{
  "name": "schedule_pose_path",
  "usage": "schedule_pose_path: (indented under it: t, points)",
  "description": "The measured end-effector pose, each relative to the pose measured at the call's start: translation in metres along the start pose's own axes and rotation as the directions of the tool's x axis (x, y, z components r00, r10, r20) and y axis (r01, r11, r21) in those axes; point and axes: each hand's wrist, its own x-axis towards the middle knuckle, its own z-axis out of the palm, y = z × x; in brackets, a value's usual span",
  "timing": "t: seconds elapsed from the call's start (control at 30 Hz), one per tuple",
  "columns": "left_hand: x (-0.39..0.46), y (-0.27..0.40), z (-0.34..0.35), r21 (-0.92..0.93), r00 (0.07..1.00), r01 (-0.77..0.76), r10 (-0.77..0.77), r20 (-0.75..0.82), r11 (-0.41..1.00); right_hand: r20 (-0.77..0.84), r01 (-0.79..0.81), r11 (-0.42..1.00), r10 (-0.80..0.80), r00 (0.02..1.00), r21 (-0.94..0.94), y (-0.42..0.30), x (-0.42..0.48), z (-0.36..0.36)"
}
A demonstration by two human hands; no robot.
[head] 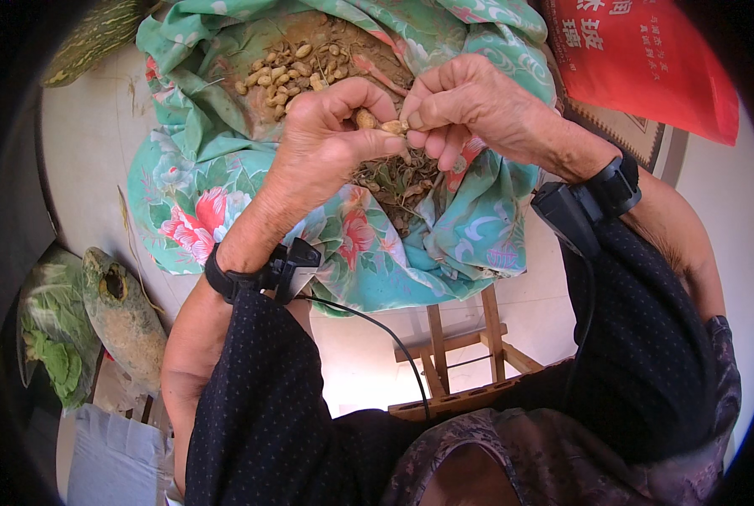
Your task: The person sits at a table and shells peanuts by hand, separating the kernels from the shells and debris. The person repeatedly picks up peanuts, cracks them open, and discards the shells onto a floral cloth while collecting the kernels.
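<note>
My left hand (345, 126) holds unshelled peanuts (365, 119) between its thumb and curled fingers. Close against it, the thumb and index finger of my right hand (450, 107) pinch the end of another peanut pod (395, 127), which my left thumb also touches. Beyond my left hand, a heap of loose peanuts in their shells (279, 76) lies on a soiled part of a green floral cloth (244, 164). Below both hands, dry stems and leaves with some pods (402, 183) fill a fold of the same cloth.
A striped green gourd (92, 41) lies at the upper left, a red bag (642, 63) with writing at the upper right. To the left are a cut, mottled gourd (124, 316) and a clear bag of green leaves (61, 354). A wooden stool (494, 341) stands below the cloth.
</note>
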Motion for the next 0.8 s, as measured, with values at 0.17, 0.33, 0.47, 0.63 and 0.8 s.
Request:
schedule_pose_path:
  t: [0.17, 0.33, 0.47, 0.63, 0.8]
  points:
    - [0.002, 0.000, -0.004, -0.169, 1.000, -0.004, 0.008, 0.025, 0.986, 0.019, -0.010, 0.999, 0.010, 1.000, 0.033, -0.003, -0.001, -0.001]
    - [0.002, -0.004, -0.014, -0.221, 0.996, -0.007, 0.025, 0.081, 0.975, 0.052, 0.037, 0.997, -0.041, 0.998, 0.066, -0.009, -0.003, 0.002]
    - [0.001, -0.002, -0.016, -0.306, 0.993, -0.009, 0.044, 0.106, 0.952, 0.050, 0.053, 0.996, -0.056, 0.997, 0.066, -0.011, -0.005, 0.005]
    - [0.002, -0.007, -0.017, -0.370, 0.989, -0.028, 0.078, 0.122, 0.928, 0.064, 0.065, 0.996, -0.069, 0.996, 0.053, -0.009, -0.004, 0.004]
    - [0.004, -0.008, -0.017, -0.373, 0.986, -0.045, 0.101, 0.132, 0.927, 0.071, 0.052, 0.997, -0.055, 0.996, 0.054, -0.006, -0.002, 0.001]
